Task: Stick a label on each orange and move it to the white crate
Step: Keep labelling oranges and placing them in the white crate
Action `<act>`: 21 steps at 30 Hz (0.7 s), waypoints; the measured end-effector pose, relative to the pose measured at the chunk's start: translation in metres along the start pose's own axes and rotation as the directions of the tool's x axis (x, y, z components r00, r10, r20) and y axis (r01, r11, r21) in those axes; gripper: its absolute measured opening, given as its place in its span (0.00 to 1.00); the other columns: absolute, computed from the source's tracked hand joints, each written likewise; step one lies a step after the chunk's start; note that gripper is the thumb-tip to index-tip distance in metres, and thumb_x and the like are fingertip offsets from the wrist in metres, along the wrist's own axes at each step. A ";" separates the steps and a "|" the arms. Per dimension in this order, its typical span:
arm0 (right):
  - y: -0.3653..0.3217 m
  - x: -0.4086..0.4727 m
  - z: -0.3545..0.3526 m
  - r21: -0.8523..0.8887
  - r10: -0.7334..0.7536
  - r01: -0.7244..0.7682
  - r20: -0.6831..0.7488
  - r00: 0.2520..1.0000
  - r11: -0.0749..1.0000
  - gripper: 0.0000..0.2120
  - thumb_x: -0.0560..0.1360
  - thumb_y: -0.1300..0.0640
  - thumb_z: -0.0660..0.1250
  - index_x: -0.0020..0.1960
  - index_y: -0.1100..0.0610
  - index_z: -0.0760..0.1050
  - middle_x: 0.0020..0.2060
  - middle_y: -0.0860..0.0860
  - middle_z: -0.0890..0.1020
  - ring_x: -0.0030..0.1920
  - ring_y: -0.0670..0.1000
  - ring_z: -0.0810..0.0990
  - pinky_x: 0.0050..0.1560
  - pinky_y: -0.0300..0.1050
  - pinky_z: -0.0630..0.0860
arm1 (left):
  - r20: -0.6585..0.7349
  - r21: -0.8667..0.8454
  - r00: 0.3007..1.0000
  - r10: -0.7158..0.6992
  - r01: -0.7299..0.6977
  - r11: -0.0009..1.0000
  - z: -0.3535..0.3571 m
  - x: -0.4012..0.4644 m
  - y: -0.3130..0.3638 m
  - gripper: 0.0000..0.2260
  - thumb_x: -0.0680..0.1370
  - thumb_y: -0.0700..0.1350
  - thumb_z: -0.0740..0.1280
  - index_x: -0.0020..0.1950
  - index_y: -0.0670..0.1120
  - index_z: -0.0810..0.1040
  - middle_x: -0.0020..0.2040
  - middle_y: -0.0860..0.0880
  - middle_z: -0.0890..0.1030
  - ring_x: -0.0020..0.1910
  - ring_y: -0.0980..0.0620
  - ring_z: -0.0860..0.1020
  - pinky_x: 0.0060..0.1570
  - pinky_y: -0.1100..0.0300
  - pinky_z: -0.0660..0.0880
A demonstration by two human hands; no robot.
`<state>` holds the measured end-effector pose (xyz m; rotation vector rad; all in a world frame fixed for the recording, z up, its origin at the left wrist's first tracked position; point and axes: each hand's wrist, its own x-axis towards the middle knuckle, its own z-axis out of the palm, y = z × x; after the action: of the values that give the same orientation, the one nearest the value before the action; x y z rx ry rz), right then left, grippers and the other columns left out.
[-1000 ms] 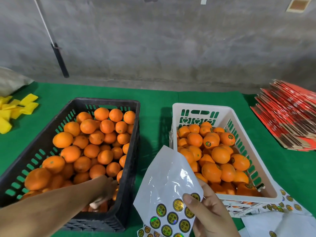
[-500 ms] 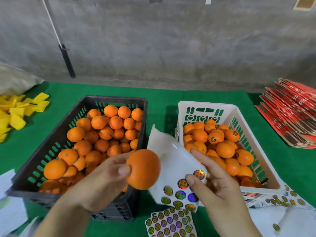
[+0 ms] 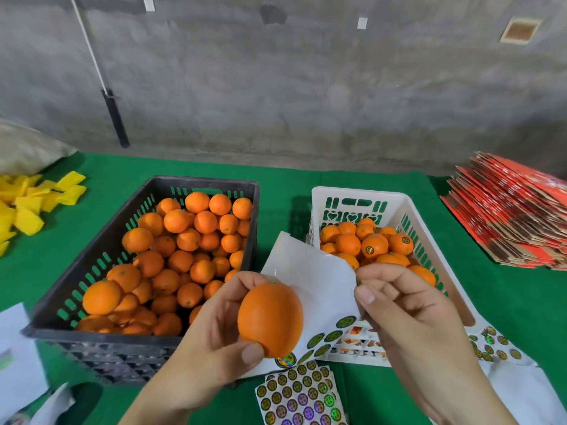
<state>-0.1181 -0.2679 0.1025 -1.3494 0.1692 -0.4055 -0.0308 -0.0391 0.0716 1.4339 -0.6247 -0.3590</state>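
My left hand (image 3: 211, 332) grips a bare orange (image 3: 270, 319) between thumb and fingers, in front of the two crates. My right hand (image 3: 405, 308) holds a white label sheet (image 3: 313, 280) with its fingers curled, thumb and forefinger pinched at the sheet's upper right edge; whether a label is between them cannot be seen. The black crate (image 3: 92, 271) on the left is full of unlabelled oranges (image 3: 181, 259). The white crate (image 3: 408, 210) on the right holds oranges, some showing round labels (image 3: 369, 250).
More label sheets lie on the green cloth (image 3: 282, 179): one below my hands (image 3: 302, 397), one at the right (image 3: 494, 348). Red flat cartons (image 3: 515, 213) are stacked far right. Yellow pieces (image 3: 27, 204) lie far left, white papers (image 3: 15, 357) at lower left.
My left hand lifted an orange out of the black crate and brought it in front of me. My right hand's fingers shifted from under the sheet to pinching at its edge.
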 end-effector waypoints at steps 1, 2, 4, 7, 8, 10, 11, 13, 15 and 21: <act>-0.003 0.000 -0.001 -0.031 -0.027 0.027 0.013 1.000 0.999 0.33 0.57 0.35 0.85 0.52 0.56 0.86 0.37 0.54 0.83 0.39 0.48 0.81 0.44 0.38 0.80 | 0.000 0.022 1.000 0.005 -0.005 1.000 -0.002 -0.001 -0.005 0.32 0.58 0.74 0.78 0.57 0.64 0.80 0.57 0.56 0.83 0.56 0.54 0.81 0.50 0.61 0.77; -0.005 -0.001 -0.001 -0.058 -0.050 0.051 0.024 0.998 0.997 0.32 0.58 0.34 0.85 0.51 0.55 0.87 0.36 0.53 0.84 0.38 0.48 0.81 0.43 0.38 0.81 | -0.007 0.011 1.000 -0.020 0.020 1.000 -0.002 -0.003 -0.005 0.30 0.60 0.71 0.80 0.58 0.63 0.80 0.58 0.55 0.83 0.56 0.53 0.81 0.49 0.61 0.78; -0.010 -0.002 -0.003 -0.101 -0.078 0.081 0.039 0.996 0.992 0.30 0.59 0.33 0.84 0.50 0.54 0.87 0.36 0.52 0.84 0.37 0.47 0.81 0.42 0.37 0.80 | -0.042 0.008 0.999 -0.016 0.016 1.000 -0.004 -0.006 -0.005 0.26 0.63 0.59 0.79 0.60 0.61 0.80 0.59 0.53 0.83 0.57 0.51 0.82 0.49 0.61 0.79; -0.012 -0.002 -0.005 -0.124 -0.074 0.078 0.039 0.996 0.989 0.30 0.60 0.32 0.82 0.51 0.53 0.87 0.35 0.52 0.83 0.37 0.48 0.80 0.42 0.41 0.80 | -0.026 0.015 1.000 -0.001 0.001 1.000 -0.005 -0.008 -0.009 0.24 0.65 0.53 0.74 0.61 0.59 0.79 0.59 0.52 0.83 0.57 0.48 0.82 0.52 0.59 0.78; -0.014 -0.002 -0.005 -0.154 -0.083 0.088 0.038 0.996 0.984 0.30 0.62 0.31 0.81 0.51 0.53 0.87 0.35 0.53 0.82 0.37 0.49 0.80 0.42 0.43 0.80 | -0.025 0.006 1.000 -0.003 0.003 1.000 -0.004 -0.008 -0.006 0.25 0.65 0.53 0.76 0.61 0.58 0.79 0.59 0.51 0.83 0.57 0.47 0.81 0.51 0.58 0.78; -0.018 -0.004 -0.007 -0.248 -0.120 0.137 0.079 0.990 0.959 0.25 0.65 0.34 0.81 0.52 0.52 0.87 0.36 0.54 0.82 0.37 0.50 0.80 0.41 0.42 0.80 | -0.009 -0.064 1.000 0.008 -0.008 0.998 -0.001 -0.006 -0.003 0.30 0.66 0.57 0.81 0.64 0.50 0.77 0.59 0.49 0.82 0.55 0.47 0.81 0.48 0.58 0.79; -0.021 -0.006 -0.007 -0.304 -0.137 0.166 0.114 0.984 0.938 0.22 0.66 0.38 0.81 0.52 0.52 0.86 0.36 0.54 0.82 0.37 0.49 0.80 0.41 0.40 0.80 | 0.002 -0.095 1.000 0.010 -0.010 0.995 0.000 -0.005 -0.001 0.32 0.67 0.60 0.82 0.64 0.47 0.76 0.60 0.48 0.81 0.54 0.47 0.81 0.47 0.58 0.79; -0.024 -0.006 -0.008 -0.404 -0.170 0.225 0.167 0.971 0.886 0.13 0.71 0.44 0.80 0.51 0.50 0.86 0.35 0.49 0.80 0.36 0.47 0.78 0.39 0.37 0.78 | 0.004 -0.115 1.000 0.006 -0.006 0.993 0.002 -0.004 0.002 0.34 0.67 0.62 0.81 0.64 0.46 0.75 0.60 0.47 0.80 0.54 0.46 0.80 0.47 0.57 0.78; -0.027 -0.006 -0.009 -0.402 -0.151 0.211 0.177 0.973 0.891 0.09 0.72 0.47 0.79 0.46 0.52 0.86 0.33 0.48 0.80 0.34 0.46 0.77 0.36 0.36 0.76 | 0.005 -0.115 1.000 0.023 -0.023 0.993 0.003 -0.004 0.004 0.33 0.67 0.63 0.81 0.64 0.48 0.75 0.60 0.47 0.80 0.54 0.46 0.80 0.47 0.57 0.79; -0.030 -0.005 -0.015 0.150 0.300 -0.335 0.215 0.929 0.930 0.23 0.54 0.48 0.89 0.40 0.59 0.84 0.35 0.54 0.82 0.33 0.50 0.80 0.33 0.40 0.80 | 0.057 -0.106 0.996 0.069 -0.063 0.992 0.007 -0.004 0.006 0.33 0.68 0.56 0.82 0.66 0.45 0.74 0.61 0.41 0.78 0.55 0.34 0.78 0.50 0.47 0.78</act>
<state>-0.1338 -0.2841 0.1278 -1.1442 0.1855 -0.0154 -0.0391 -0.0412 0.0772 1.3036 -0.6910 -0.3783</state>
